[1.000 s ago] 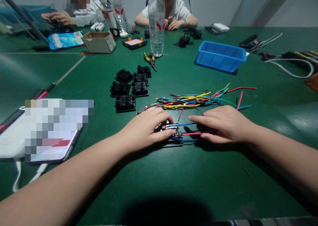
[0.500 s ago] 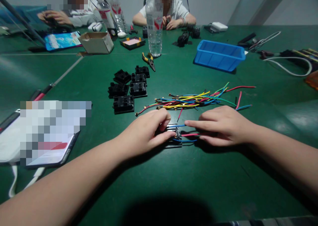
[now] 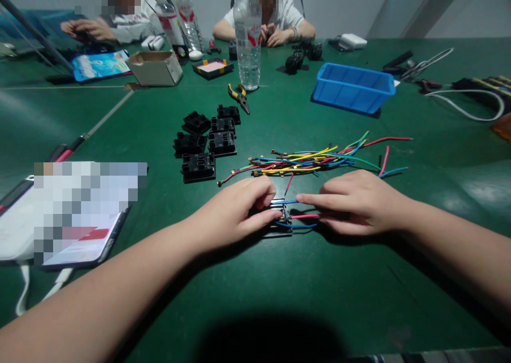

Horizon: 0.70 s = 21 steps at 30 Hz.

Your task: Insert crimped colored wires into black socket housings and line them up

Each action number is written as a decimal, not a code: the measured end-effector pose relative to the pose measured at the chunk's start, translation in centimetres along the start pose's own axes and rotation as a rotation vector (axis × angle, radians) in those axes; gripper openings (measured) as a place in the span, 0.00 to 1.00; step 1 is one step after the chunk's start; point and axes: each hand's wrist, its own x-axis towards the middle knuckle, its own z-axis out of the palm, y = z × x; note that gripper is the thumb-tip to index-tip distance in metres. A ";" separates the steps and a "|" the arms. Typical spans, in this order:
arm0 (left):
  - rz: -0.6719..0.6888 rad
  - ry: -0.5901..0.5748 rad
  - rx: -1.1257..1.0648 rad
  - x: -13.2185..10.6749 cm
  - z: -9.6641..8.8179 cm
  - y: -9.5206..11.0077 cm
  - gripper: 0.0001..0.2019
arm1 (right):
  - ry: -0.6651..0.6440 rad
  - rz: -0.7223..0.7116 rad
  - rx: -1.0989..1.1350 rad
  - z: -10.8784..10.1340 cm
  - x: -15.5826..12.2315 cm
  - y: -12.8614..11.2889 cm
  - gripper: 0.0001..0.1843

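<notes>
My left hand [image 3: 235, 208] is closed on a small black plastic housing [image 3: 282, 232] lying on the table, its thumb and curled index finger over the top and most of the part hidden. Out of the housing's right side run a red wire [image 3: 306, 216] and blue wires [image 3: 301, 226]. My right hand [image 3: 359, 203] is closed around the red wire, its free end hidden under the fingers. The right index fingertip touches the upper blue wire [image 3: 288, 201]. Just beyond my hands lies a loose bundle of coloured wires [image 3: 297, 164] with metal terminals at their left ends.
Several similar black housings [image 3: 198, 167] sit left of the wires, with yellow-handled pliers [image 3: 239, 99] behind. Farther back stand a water bottle [image 3: 248, 49], a blue bin [image 3: 353, 89] and a cardboard box [image 3: 157, 70]. A phone [image 3: 104, 251] lies at left. Two people sit across the table.
Both hands keep nearly the same place and grip. The left thumb has shifted very slightly on the housing.
</notes>
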 end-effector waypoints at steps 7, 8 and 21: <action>0.007 0.018 -0.052 0.0 0.2 -0.2 0.10 | -0.002 -0.007 -0.041 0.0 0.0 0.0 0.25; 0.004 0.020 -0.060 0.0 0.2 -0.3 0.10 | -0.002 -0.004 -0.043 0.0 0.0 0.0 0.25; -0.017 0.015 -0.053 0.0 -0.4 -0.6 0.10 | 0.064 0.032 -0.113 0.3 0.2 -0.2 0.22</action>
